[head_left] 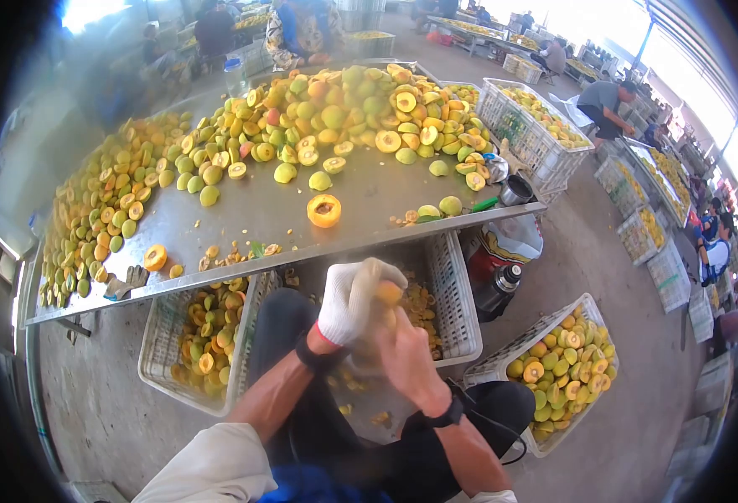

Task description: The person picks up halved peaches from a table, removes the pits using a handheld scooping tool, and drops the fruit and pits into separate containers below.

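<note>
My left hand, in a white knit glove, is closed around a yellow-orange peach above my lap. Close below it my bare right hand is closed, its fingers smeared by motion; what they hold is hidden. Beyond the hands is a metal table with a heap of halved yellow-green peaches, many showing their pits. A pitted peach half lies cut side up near the table's front edge. Another orange half sits farther left, by a grey glove.
Crates of peach halves stand at left and right; a crate with scraps is under the table edge. A metal cup and green-handled tool lie at the table's right, above a black thermos. People work behind.
</note>
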`<action>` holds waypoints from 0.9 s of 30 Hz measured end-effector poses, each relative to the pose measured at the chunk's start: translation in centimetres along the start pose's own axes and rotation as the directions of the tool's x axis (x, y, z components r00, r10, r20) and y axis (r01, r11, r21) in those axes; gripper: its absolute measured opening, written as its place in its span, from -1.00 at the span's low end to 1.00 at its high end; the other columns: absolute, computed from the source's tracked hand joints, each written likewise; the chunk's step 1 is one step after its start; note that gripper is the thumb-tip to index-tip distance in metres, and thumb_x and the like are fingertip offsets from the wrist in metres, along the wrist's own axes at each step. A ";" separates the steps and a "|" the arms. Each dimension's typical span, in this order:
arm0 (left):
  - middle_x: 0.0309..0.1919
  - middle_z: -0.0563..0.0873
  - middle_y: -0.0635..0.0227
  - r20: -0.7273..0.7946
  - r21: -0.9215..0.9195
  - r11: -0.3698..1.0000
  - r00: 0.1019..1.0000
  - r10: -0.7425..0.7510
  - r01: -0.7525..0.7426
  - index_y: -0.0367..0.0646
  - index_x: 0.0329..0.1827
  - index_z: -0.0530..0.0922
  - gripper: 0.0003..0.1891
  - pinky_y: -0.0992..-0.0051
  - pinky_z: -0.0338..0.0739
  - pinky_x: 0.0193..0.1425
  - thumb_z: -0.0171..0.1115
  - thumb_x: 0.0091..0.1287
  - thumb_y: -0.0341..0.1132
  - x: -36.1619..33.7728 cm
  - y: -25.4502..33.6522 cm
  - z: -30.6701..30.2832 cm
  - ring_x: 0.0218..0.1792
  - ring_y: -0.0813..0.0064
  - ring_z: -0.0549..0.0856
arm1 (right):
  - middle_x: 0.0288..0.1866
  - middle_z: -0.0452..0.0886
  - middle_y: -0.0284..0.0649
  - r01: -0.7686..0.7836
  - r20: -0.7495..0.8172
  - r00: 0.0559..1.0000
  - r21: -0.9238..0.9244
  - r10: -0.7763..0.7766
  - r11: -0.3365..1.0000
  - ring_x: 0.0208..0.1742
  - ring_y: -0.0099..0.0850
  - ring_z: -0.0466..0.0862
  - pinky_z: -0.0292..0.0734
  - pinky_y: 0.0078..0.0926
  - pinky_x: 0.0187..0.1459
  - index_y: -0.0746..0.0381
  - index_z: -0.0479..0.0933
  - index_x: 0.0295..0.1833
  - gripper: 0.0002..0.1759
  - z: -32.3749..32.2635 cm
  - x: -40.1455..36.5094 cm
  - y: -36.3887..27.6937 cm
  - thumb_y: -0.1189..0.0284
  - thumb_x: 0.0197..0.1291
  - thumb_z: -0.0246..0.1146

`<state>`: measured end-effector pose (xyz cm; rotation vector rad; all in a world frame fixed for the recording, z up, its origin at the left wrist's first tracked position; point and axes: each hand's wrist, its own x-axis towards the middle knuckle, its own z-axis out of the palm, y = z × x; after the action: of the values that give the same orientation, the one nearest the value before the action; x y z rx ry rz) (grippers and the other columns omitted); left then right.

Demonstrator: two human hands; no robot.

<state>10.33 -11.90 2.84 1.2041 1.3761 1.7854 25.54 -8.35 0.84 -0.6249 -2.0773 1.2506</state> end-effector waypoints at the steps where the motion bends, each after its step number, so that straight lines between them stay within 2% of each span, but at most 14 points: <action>1: -0.40 0.79 0.26 -0.047 -0.043 0.999 0.999 -0.010 0.008 -0.35 -0.19 0.74 -0.52 0.49 0.62 -0.19 -0.08 0.67 -0.19 0.1 -0.4 0.5 -0.35 0.55 0.70 | -0.36 0.63 0.13 0.014 -0.041 0.999 -0.103 -0.018 0.995 -0.41 0.13 0.64 0.51 -0.17 -0.37 0.37 0.52 0.01 -0.75 0.5 0.0 0.3 0.35 0.54 0.21; 2: -0.39 0.80 0.26 -0.094 -0.082 0.996 0.995 -0.024 0.017 -0.36 -0.18 0.74 -0.51 0.49 0.61 -0.17 -0.08 0.68 -0.18 0.0 -0.5 0.8 -0.34 0.56 0.70 | -0.36 0.64 0.14 0.023 -0.079 0.996 -0.202 -0.040 0.979 -0.38 0.16 0.64 0.51 -0.17 -0.35 0.37 0.52 0.02 -0.76 1.0 -0.1 0.4 0.36 0.55 0.20; 5: -0.36 0.80 0.24 -0.115 0.021 0.999 0.993 0.029 -0.027 -0.38 -0.16 0.74 -0.52 0.50 0.61 -0.13 -0.08 0.67 -0.19 -0.1 -0.5 1.0 -0.32 0.57 0.69 | -0.32 0.65 0.19 -0.087 -0.068 0.994 -0.064 0.082 0.994 -0.27 0.24 0.65 0.54 -0.13 -0.27 0.39 0.51 0.04 -0.76 1.0 0.2 -0.3 0.38 0.54 0.19; 8: -0.35 0.80 0.22 -0.096 0.036 0.995 0.990 0.100 -0.097 -0.39 -0.15 0.74 -0.53 0.50 0.61 -0.15 -0.08 0.65 -0.21 0.0 -0.9 1.0 -0.33 0.56 0.70 | -0.28 0.65 0.23 -0.097 -0.004 0.995 0.029 0.097 0.995 -0.20 0.26 0.66 0.55 -0.08 -0.21 0.41 0.51 0.04 -0.74 0.1 0.5 -0.3 0.39 0.51 0.24; 9: -0.35 0.80 0.21 -0.081 0.034 0.992 0.989 0.124 -0.121 -0.40 -0.15 0.74 -0.54 0.50 0.61 -0.16 -0.08 0.65 -0.22 0.2 -1.1 1.0 -0.33 0.56 0.70 | -0.28 0.65 0.23 -0.096 0.018 0.995 0.040 0.096 0.995 -0.19 0.27 0.66 0.55 -0.07 -0.21 0.41 0.51 0.03 -0.74 -0.2 0.5 -0.5 0.39 0.51 0.25; 10: -0.36 0.80 0.28 -0.064 0.027 0.991 0.989 0.132 -0.130 -0.39 -0.14 0.73 -0.46 0.58 0.59 -0.33 -0.02 0.62 -0.04 0.2 -1.2 0.9 -0.38 0.59 0.73 | -0.28 0.65 0.23 -0.100 0.038 0.994 0.050 0.098 0.994 -0.19 0.27 0.66 0.55 -0.07 -0.22 0.41 0.52 0.03 -0.74 -0.6 0.4 -0.6 0.39 0.51 0.25; 13: -0.35 0.81 0.27 -0.014 -0.022 0.998 0.998 0.056 -0.056 -0.37 -0.14 0.74 -0.45 0.59 0.59 -0.32 -0.02 0.62 -0.02 0.1 -0.9 0.8 -0.36 0.58 0.74 | -0.31 0.63 0.22 -0.022 0.025 0.999 -0.007 0.022 1.000 -0.27 0.27 0.63 0.54 -0.09 -0.25 0.41 0.52 0.03 -0.73 -0.9 0.0 -0.4 0.37 0.52 0.23; 14: -0.43 0.79 0.24 -0.013 -0.033 0.999 0.999 0.041 -0.041 -0.36 -0.23 0.77 -0.41 0.52 0.60 -0.27 -0.13 0.70 -0.08 0.2 -0.3 1.0 -0.38 0.54 0.72 | -0.34 0.62 0.21 0.021 0.013 1.000 -0.040 -0.020 0.999 -0.30 0.27 0.61 0.54 -0.10 -0.26 0.41 0.52 0.03 -0.73 -0.8 0.1 -0.2 0.36 0.53 0.22; 17: -0.46 0.78 0.24 0.049 0.030 0.999 0.998 -0.042 0.041 -0.36 -0.28 0.77 -0.36 0.52 0.60 -0.26 -0.13 0.70 -0.02 0.7 0.2 0.7 -0.38 0.54 0.72 | -0.45 0.60 0.03 0.042 -0.003 0.999 -0.063 -0.042 0.997 -0.48 0.00 0.60 0.52 -0.20 -0.35 0.40 0.52 -0.03 -0.68 -0.7 0.1 0.0 0.30 0.57 0.18; 20: -0.46 0.78 0.26 0.093 0.034 0.999 0.995 -0.028 0.024 -0.36 -0.29 0.77 -0.33 0.52 0.60 -0.23 -0.13 0.69 0.02 0.6 0.8 0.5 -0.37 0.54 0.71 | -0.57 0.48 -0.27 -0.257 0.222 0.948 0.115 0.228 0.959 -0.64 -0.40 0.48 0.41 -0.37 -0.54 0.32 0.47 -0.20 -0.61 -1.6 0.0 -0.8 0.20 0.62 0.15; 23: -0.44 0.79 0.26 0.139 0.040 0.997 0.988 0.061 -0.067 -0.37 -0.29 0.77 -0.34 0.52 0.59 -0.23 -0.12 0.69 0.01 0.7 0.2 0.2 -0.36 0.55 0.71 | -0.60 0.31 -0.48 -0.645 0.488 0.746 0.362 0.452 0.673 -0.67 -0.68 0.32 0.20 -0.56 -0.65 0.18 0.33 -0.34 -0.53 -2.0 0.0 -1.3 0.11 0.64 0.10; 24: -0.43 0.79 0.26 0.150 0.046 0.994 0.984 0.091 -0.099 -0.37 -0.28 0.77 -0.35 0.52 0.59 -0.23 -0.12 0.69 0.01 0.7 0.2 0.0 -0.36 0.56 0.70 | -0.60 0.28 -0.49 -0.637 0.533 0.749 0.414 0.395 0.650 -0.69 -0.68 0.28 0.16 -0.59 -0.66 0.16 0.31 -0.35 -0.52 -2.0 0.0 -1.1 0.10 0.65 0.09; 26: -0.40 0.79 0.26 0.135 -0.107 0.993 0.990 -0.037 0.052 -0.37 -0.27 0.76 -0.37 0.53 0.58 -0.23 -0.08 0.69 0.00 0.5 0.6 0.3 -0.37 0.56 0.69 | -0.62 0.21 -0.51 -0.627 0.603 0.748 0.504 0.277 0.594 -0.71 -0.70 0.21 0.08 -0.63 -0.69 0.11 0.26 -0.37 -0.50 -2.3 0.0 -0.6 0.07 0.65 0.06; 27: -0.40 0.78 0.27 0.123 -0.162 0.983 0.990 -0.069 0.088 -0.37 -0.27 0.76 -0.37 0.53 0.57 -0.23 -0.07 0.69 0.01 0.6 0.5 0.5 -0.37 0.57 0.68 | -0.62 0.21 -0.50 -0.629 0.580 0.755 0.512 0.305 0.585 -0.71 -0.69 0.21 0.08 -0.63 -0.69 0.12 0.26 -0.36 -0.50 -1.9 0.0 -0.6 0.05 0.65 0.06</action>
<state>10.52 -11.34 3.50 1.1305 1.1671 1.7104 26.91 -7.47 2.04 -0.6007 -1.5520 2.5359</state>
